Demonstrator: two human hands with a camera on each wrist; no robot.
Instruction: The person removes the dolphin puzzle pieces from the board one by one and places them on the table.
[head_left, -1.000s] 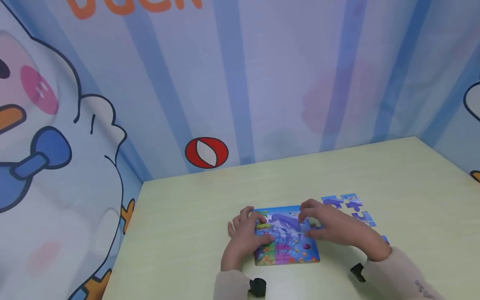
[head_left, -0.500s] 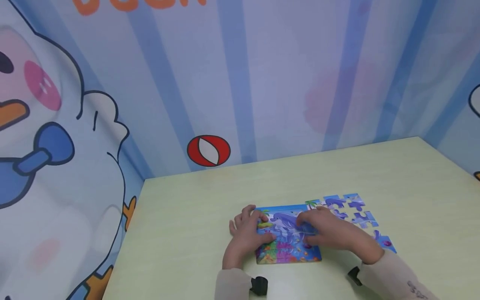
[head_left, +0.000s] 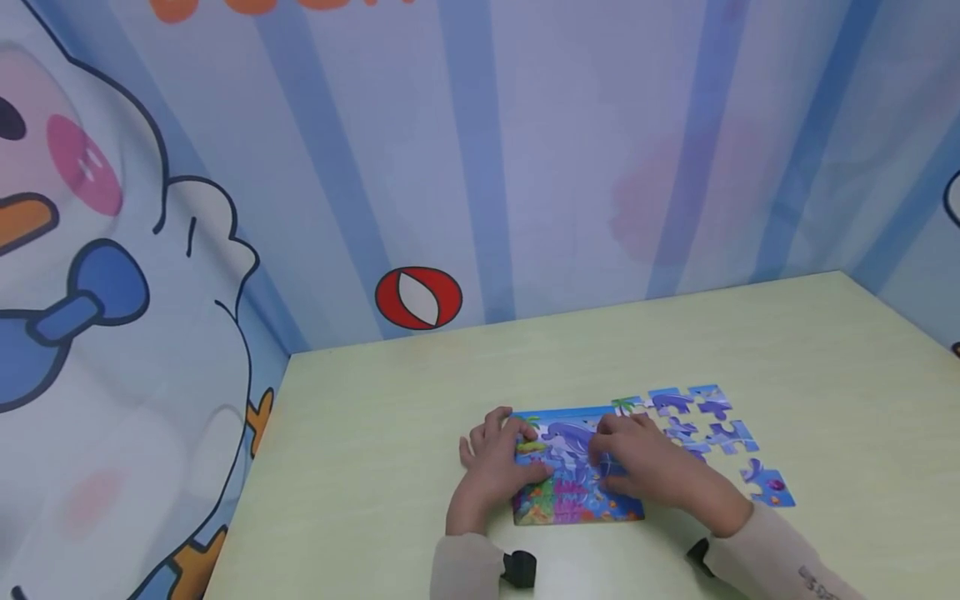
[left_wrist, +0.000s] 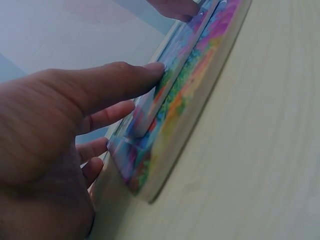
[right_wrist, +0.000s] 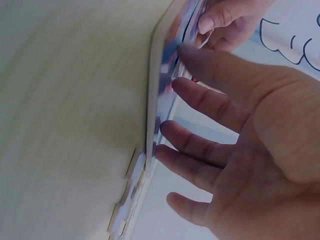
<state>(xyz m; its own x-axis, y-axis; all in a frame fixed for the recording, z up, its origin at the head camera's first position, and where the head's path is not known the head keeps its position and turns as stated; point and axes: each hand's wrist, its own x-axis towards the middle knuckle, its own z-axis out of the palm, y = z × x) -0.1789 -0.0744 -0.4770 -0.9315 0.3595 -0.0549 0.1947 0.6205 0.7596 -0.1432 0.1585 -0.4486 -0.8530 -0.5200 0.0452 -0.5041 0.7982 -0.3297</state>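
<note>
A dolphin-and-reef jigsaw board (head_left: 579, 510) lies flat on the pale table. My left hand (head_left: 491, 468) rests at its left edge, with the thumb reaching onto the picture. In the left wrist view, a raised picture layer (left_wrist: 145, 117) sits on the board, and the left thumb touches it. My right hand (head_left: 660, 468) reaches over the board's right half, fingertips down on the picture and thumb apart from the index finger. Seen from the right wrist, the fingers (right_wrist: 202, 102) are fairly straight and touch the board's face. What lies beneath the right palm is hidden.
Several jigsaw pieces (head_left: 671, 402) are laid out right of the board, some joined, others with gaps between them. One dark-spotted blue corner piece (head_left: 776, 487) lies nearest the right forearm. A printed cloth wall (head_left: 570, 167) stands behind the table.
My right hand has slid leftward from the board's right edge onto the picture, uncovering more of the loose pieces. The left hand stays at the left edge. The view has shifted slightly.
</note>
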